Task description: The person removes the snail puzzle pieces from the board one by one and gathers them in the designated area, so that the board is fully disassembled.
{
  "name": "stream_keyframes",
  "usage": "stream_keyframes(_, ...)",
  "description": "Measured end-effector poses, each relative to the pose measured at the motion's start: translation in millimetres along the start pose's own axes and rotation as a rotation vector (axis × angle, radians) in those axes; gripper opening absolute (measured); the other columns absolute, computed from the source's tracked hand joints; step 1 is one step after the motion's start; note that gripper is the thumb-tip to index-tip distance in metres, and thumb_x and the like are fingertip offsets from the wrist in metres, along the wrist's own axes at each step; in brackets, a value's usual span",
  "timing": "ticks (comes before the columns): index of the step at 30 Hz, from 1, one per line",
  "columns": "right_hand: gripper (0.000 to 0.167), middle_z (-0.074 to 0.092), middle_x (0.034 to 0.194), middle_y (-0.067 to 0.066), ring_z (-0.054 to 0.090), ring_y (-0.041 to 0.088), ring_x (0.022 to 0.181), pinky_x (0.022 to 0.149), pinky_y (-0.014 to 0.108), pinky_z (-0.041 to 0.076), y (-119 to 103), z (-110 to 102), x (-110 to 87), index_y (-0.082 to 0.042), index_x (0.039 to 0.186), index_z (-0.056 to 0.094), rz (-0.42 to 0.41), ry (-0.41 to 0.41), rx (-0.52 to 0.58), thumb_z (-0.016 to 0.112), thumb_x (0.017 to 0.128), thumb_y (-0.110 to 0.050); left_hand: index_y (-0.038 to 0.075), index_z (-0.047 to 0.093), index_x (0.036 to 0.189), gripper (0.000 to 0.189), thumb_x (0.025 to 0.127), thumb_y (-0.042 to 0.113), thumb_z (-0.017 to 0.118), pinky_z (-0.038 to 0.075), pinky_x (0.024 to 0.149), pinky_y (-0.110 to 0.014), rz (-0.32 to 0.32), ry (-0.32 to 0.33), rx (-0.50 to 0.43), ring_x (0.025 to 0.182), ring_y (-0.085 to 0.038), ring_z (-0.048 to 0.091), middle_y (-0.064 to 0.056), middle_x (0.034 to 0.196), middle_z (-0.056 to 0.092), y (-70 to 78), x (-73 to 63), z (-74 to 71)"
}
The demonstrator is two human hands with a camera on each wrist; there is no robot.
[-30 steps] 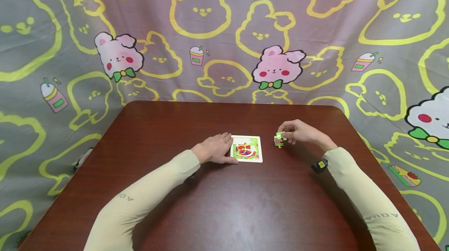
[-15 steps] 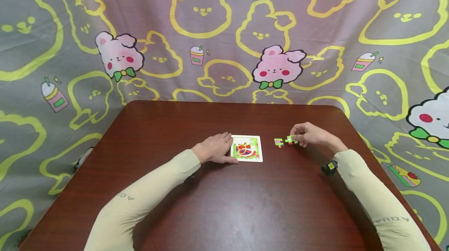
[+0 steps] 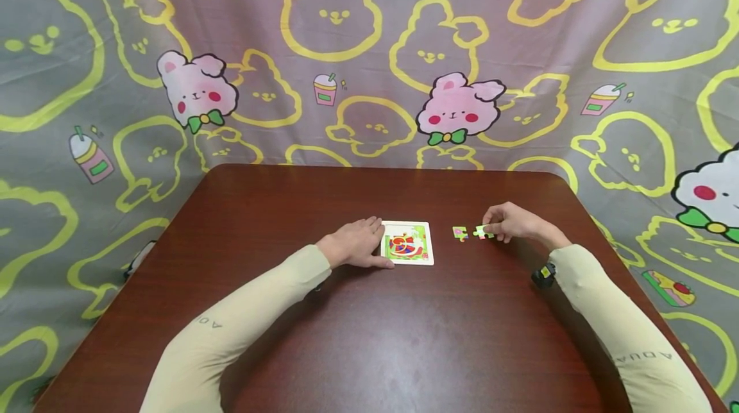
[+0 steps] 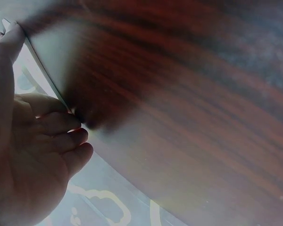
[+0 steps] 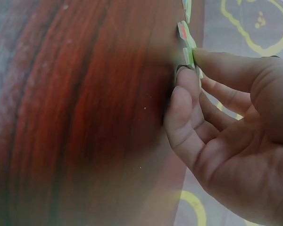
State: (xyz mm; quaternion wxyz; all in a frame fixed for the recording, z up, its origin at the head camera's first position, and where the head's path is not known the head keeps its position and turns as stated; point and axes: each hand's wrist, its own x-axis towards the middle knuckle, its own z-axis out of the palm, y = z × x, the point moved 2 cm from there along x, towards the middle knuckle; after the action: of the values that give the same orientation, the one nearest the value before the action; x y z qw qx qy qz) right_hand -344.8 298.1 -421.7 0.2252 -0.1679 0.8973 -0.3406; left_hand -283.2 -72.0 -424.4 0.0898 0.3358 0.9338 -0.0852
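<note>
Left hand relaxed against tray, right hand tight on puzzle piece, tray's picture head-view only

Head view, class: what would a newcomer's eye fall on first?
Probably the patterned curtain behind the table, with its pink rabbit heads. Next, the bright framed puzzle near mid-table, the left hand at its left edge. Right of it, the right hand pinches a puzzle piece.

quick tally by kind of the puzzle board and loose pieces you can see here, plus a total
Puzzle board: 1
Loose puzzle pieces: 2, one of them pinched by the right hand
Total: 3
</note>
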Motion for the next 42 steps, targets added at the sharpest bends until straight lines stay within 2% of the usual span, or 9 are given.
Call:
stream_keyframes(10, 0.019, 0.063, 0.074, 0.007, 0.058, 0.017, 0.063, 0.055, 0.031, 0.054, -0.6, 0.8, 2.5, 0.000, 0.097, 0.064, 0.034, -0.003, -0.035, 0.067, 0.094, -0.019, -0.002, 0.034, 0.150, 0.102, 0.087, 0.078, 0.044, 0.028, 0.121, -0.039, -0.009, -0.009, 0.002, 0.148, -0.031, 0.030, -0.021, 0.157, 0.034, 0.1, 0.7, -0.1)
stream_keyframes(21, 0.018, 0.061, 0.070, 0.005, 0.057, 0.017, 0.060, 0.053, 0.032, 0.052, -10.0, 8.3, 1.8, -0.005, 0.093, 0.063, 0.060, 0.057, -0.149, 0.068, 0.093, -0.022, -0.002, 0.032, 0.151, 0.103, 0.086, 0.078, 0.044, 0.027, 0.122, -0.038, -0.016, -0.024, 0.000, 0.149, -0.031, 0.029, -0.020, 0.158, 0.033, 0.3, 0.8, 0.6)
stream_keyframes(24, 0.020, 0.058, 0.068, 0.004, 0.055, 0.016, 0.059, 0.051, 0.031, 0.051, -10.8, 8.5, 1.9, -0.006, 0.092, 0.061, 0.065, 0.071, -0.208, 0.069, 0.092, -0.025, -0.002, 0.032, 0.151, 0.103, 0.087, 0.078, 0.044, 0.026, 0.122, -0.038, -0.017, -0.028, 0.002, 0.149, -0.031, 0.028, -0.020, 0.158, 0.032, 0.5, 0.8, 0.4)
stream_keyframes(29, 0.027, 0.056, 0.069, 0.004, 0.053, 0.016, 0.060, 0.049, 0.031, 0.049, -10.8, 7.7, 3.9, -0.006, 0.092, 0.057, 0.078, 0.080, -0.245, 0.071, 0.090, -0.029, -0.002, 0.033, 0.151, 0.103, 0.087, 0.078, 0.043, 0.027, 0.122, -0.039, -0.016, -0.021, 0.011, 0.149, -0.031, 0.029, -0.021, 0.157, 0.034, -0.3, 1.1, 0.9)
stream_keyframes(33, 0.029, 0.057, 0.070, 0.005, 0.054, 0.017, 0.058, 0.049, 0.032, 0.050, -12.4, 9.2, 4.4, -0.005, 0.100, 0.058, 0.047, 0.090, -0.247, 0.066, 0.094, -0.033, -0.002, 0.033, 0.150, 0.103, 0.086, 0.078, 0.044, 0.028, 0.121, -0.038, -0.017, -0.025, 0.017, 0.148, -0.031, 0.030, -0.021, 0.157, 0.034, 0.5, 1.4, 1.2)
stream_keyframes(37, 0.026, 0.058, 0.069, 0.006, 0.051, 0.016, 0.050, 0.045, 0.031, 0.045, -18.5, 10.5, 0.1, -0.005, 0.103, 0.061, 0.007, 0.128, -0.258, 0.062, 0.097, -0.030, -0.003, 0.036, 0.149, 0.103, 0.086, 0.079, 0.044, 0.029, 0.121, -0.039, 0.015, 0.011, 0.005, 0.147, -0.032, 0.033, -0.021, 0.155, 0.037, 3.0, 5.0, -0.5)
stream_keyframes(39, 0.023, 0.060, 0.071, 0.006, 0.050, 0.015, 0.051, 0.047, 0.030, 0.044, -24.4, 12.2, 0.9, -0.006, 0.101, 0.063, -0.024, 0.141, -0.268, 0.061, 0.097, -0.028, -0.003, 0.036, 0.149, 0.103, 0.086, 0.079, 0.044, 0.029, 0.121, -0.039, 0.018, 0.021, 0.003, 0.147, -0.032, 0.033, -0.021, 0.155, 0.037, 2.7, 4.9, -1.1)
stream_keyframes(42, 0.020, 0.064, 0.078, 0.006, 0.050, 0.014, 0.057, 0.054, 0.030, 0.043, -35.3, 17.6, 8.3, -0.008, 0.099, 0.065, -0.091, 0.154, -0.285, 0.061, 0.097, -0.028, -0.002, 0.035, 0.150, 0.104, 0.085, 0.079, 0.044, 0.029, 0.121, -0.038, -0.006, 0.003, 0.010, 0.147, -0.031, 0.032, -0.020, 0.156, 0.036, 0.5, 0.9, -0.1)
